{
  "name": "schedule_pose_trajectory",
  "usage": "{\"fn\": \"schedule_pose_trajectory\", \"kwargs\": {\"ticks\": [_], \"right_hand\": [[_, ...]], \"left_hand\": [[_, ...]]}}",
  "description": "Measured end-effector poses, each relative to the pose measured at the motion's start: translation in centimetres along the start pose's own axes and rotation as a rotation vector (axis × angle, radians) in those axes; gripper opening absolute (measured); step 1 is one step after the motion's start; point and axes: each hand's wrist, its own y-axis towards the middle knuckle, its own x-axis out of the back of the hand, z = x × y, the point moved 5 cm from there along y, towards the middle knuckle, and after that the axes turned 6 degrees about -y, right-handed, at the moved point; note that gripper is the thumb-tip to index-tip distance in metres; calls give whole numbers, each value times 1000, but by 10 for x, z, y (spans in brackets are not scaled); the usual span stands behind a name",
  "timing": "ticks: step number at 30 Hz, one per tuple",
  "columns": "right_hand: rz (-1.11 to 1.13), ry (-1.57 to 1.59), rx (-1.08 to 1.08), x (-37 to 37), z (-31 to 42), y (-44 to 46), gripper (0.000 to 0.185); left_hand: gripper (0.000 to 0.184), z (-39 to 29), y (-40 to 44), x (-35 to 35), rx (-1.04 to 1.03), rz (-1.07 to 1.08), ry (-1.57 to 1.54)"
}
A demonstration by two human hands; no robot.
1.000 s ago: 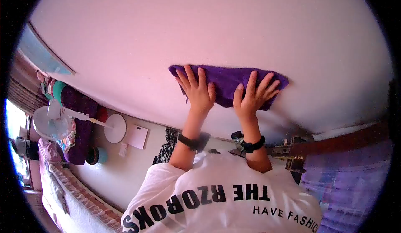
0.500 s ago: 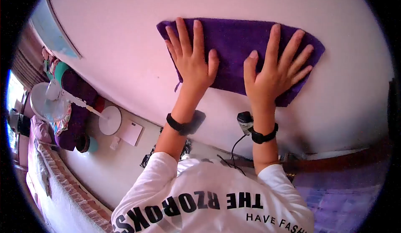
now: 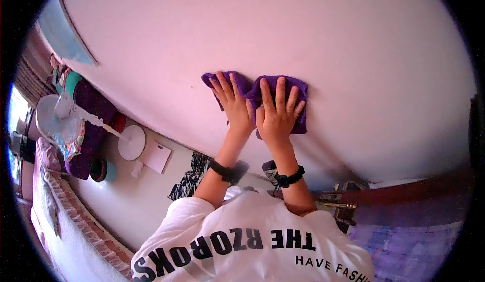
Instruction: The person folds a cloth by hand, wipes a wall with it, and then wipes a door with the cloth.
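A purple cloth (image 3: 300, 89) lies against the pale wall, rumpled and folded toward its middle. My left hand (image 3: 235, 105) presses on the cloth's left part, palm down with fingers stretched. Beside it, my right hand (image 3: 276, 116) lies flat on the larger right part, its fingers spread. The two hands are close together, thumbs side by side. Some of the cloth is hidden under both palms. Each wrist wears a black band.
The pale wall (image 3: 364, 69) fills most of the view. At the left stand a white fan (image 3: 132, 144) and a bed (image 3: 76, 231). A white scale-like square (image 3: 157, 158) lies on the floor. Purple fabric (image 3: 404, 241) is at lower right.
Both hands have moved down the wall and toward each other, the right hand mostly leftward. The cloth, spread wide before, is now bunched up between them.
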Motion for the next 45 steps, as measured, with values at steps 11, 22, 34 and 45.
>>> {"fn": "schedule_pose_trajectory", "kwargs": {"ticks": [11, 22, 34, 45], "right_hand": [[-136, 25, -190, 50, -73, -2, 52], [-310, -110, -410, 73, -146, -43, 63], [-274, 20, -281, 52, -111, -31, 59], [-171, 6, -163, 29, -63, -10, 52]], "left_hand": [[55, -93, 18, -33, -281, 76, 104], [39, -119, -1, -42, -466, -66, 57], [50, -72, 0, -26, -312, 126, 161], [50, -30, 7, 2, -70, 113, -60]]}}
